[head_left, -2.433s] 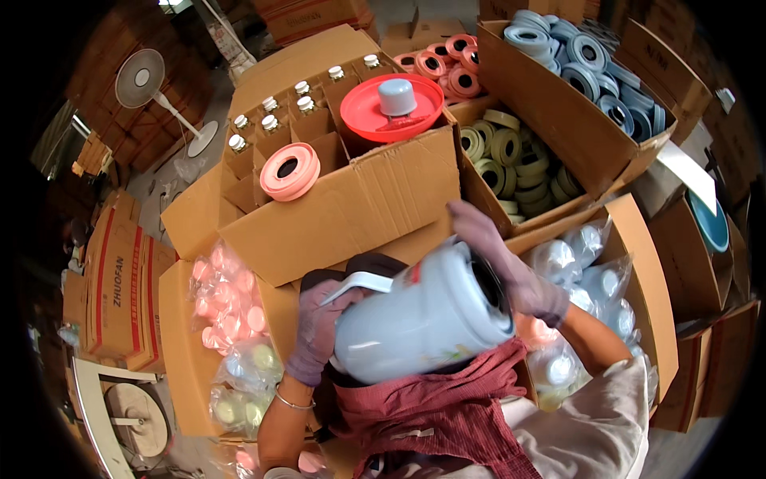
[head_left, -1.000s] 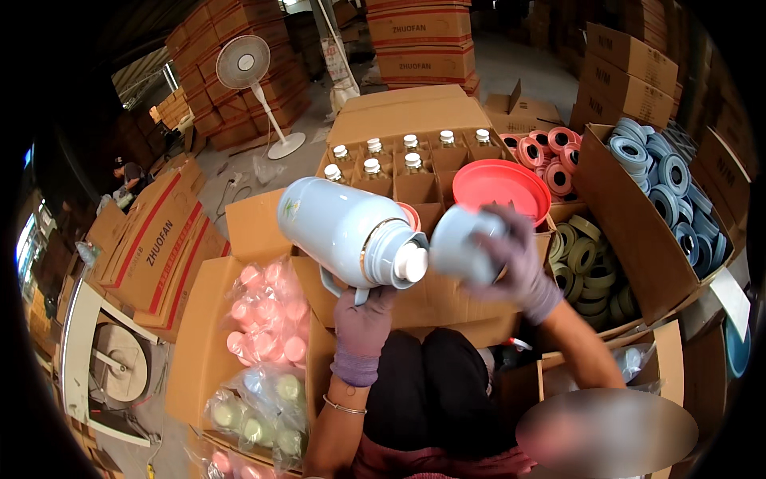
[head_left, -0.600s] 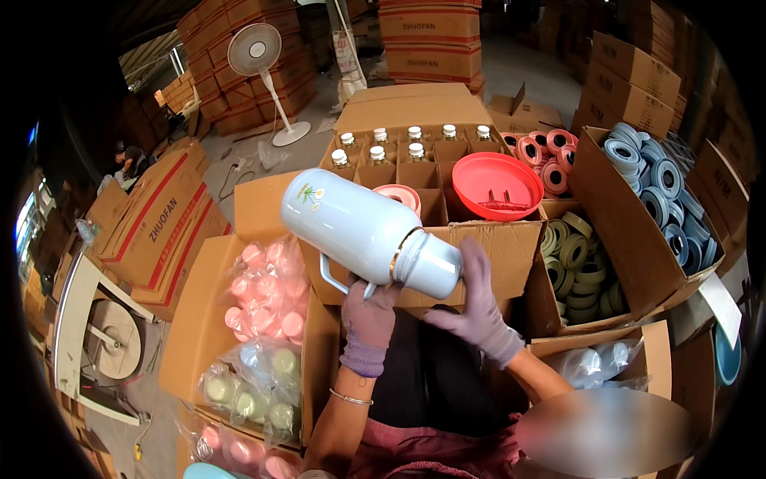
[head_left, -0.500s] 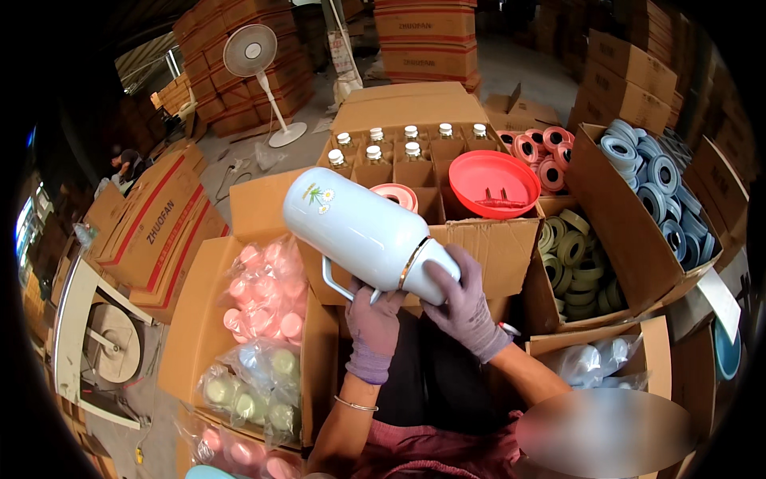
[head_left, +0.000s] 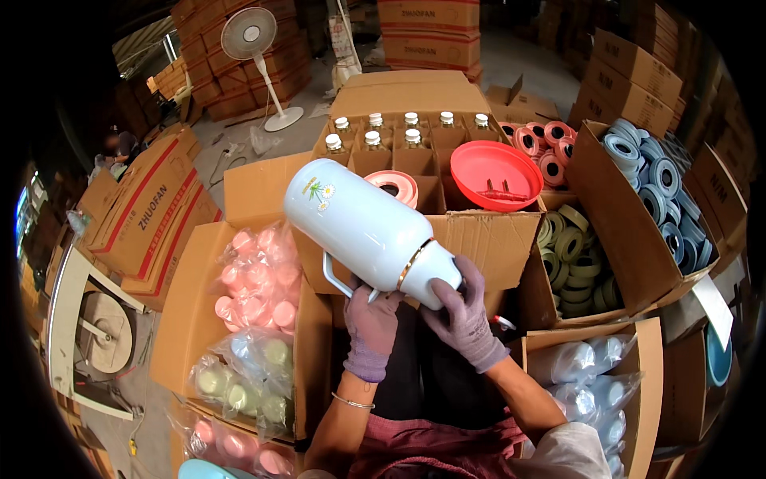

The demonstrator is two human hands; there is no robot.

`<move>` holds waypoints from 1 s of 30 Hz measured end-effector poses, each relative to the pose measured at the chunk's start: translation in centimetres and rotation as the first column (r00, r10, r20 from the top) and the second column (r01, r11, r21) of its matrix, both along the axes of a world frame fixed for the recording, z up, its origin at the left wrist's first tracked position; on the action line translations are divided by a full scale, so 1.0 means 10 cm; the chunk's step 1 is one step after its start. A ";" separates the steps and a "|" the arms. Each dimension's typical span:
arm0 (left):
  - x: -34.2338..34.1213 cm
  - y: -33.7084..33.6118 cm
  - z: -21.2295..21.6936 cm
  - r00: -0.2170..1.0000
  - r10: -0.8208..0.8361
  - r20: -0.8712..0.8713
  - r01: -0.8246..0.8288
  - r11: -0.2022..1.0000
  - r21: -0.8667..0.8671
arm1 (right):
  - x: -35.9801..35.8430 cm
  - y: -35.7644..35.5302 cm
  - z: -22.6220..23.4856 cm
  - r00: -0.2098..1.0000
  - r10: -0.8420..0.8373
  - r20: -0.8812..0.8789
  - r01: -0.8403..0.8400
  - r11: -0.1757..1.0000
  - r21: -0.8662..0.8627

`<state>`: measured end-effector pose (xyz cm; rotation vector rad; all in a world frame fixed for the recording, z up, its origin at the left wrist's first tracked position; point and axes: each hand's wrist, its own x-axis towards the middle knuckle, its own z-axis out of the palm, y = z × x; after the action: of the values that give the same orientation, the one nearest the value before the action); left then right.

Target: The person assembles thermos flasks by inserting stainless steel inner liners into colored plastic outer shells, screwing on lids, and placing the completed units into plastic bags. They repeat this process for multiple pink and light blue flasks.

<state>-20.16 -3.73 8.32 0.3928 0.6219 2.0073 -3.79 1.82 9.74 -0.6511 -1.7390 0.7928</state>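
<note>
A light blue vacuum jug [head_left: 355,219] with a daisy print lies tilted in front of me, its base up and left. My gloved left hand [head_left: 372,329] is closed under the jug at its handle [head_left: 338,277], near the gold neck ring. At the lower right end, my gloved right hand [head_left: 465,326] grips the jug's pale blue cap [head_left: 432,274] between thumb and fingers. Some of the left fingers are hidden behind the jug. Just behind it, a pink ring [head_left: 396,182] rests on a divided carton [head_left: 483,239].
White-capped bottles [head_left: 373,142] and a red dish [head_left: 495,172] occupy the divided carton. Boxes of green rings [head_left: 576,254] and blue rings [head_left: 664,177] stand right. Bagged pink caps [head_left: 259,275] fill a left box; bagged blue parts [head_left: 586,359] fill a lower-right one. A white fan [head_left: 250,34] stands behind.
My right fingers have shifted around the cap, with the thumb now lower on it. The jug keeps nearly the same tilt in my left hand. The view has moved slightly.
</note>
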 end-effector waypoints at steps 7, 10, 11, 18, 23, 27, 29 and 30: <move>-0.11 0.01 -0.03 0.953 0.127 -0.276 -0.155 0.984 -0.082 | 0.20 0.11 -0.07 0.865 0.270 -0.423 -0.493 0.615 -0.615; -0.19 -0.05 0.00 0.288 0.214 -0.934 -0.490 0.871 0.048 | 0.03 -0.07 0.06 0.989 0.095 0.112 -0.079 0.987 -0.143; -0.31 -0.13 0.10 0.425 0.168 -0.889 -0.435 0.900 -0.038 | 0.06 0.05 0.13 0.940 0.296 0.171 -0.203 0.885 -0.418; -1.12 -0.67 0.34 0.575 -0.034 -0.817 -0.460 0.813 -0.357 | 0.35 2.54 0.35 0.432 -0.515 0.740 0.242 0.857 0.455; -1.07 -0.90 0.14 0.262 -0.227 -0.938 -0.310 0.900 -0.305 | 0.52 3.29 0.19 0.216 -0.255 0.942 0.007 0.966 0.260; -1.17 -0.81 0.01 0.341 -0.415 -0.843 -0.224 0.836 -0.502 | 0.32 2.80 0.49 0.904 -0.025 0.426 0.164 0.942 -0.293; -1.27 -0.75 -0.05 0.192 -0.430 -0.882 -0.186 0.867 -0.463 | 0.20 1.94 0.82 0.967 0.256 0.018 -0.226 0.884 -0.410; -1.27 -0.66 -0.01 0.078 -0.367 -0.927 -0.124 0.919 -0.374 | 0.24 1.65 0.91 0.879 0.455 0.146 -0.342 0.812 -0.473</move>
<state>-32.86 -10.35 8.17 1.6248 1.7294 1.0495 -1.38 18.29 18.84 -0.7085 -1.9841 1.4840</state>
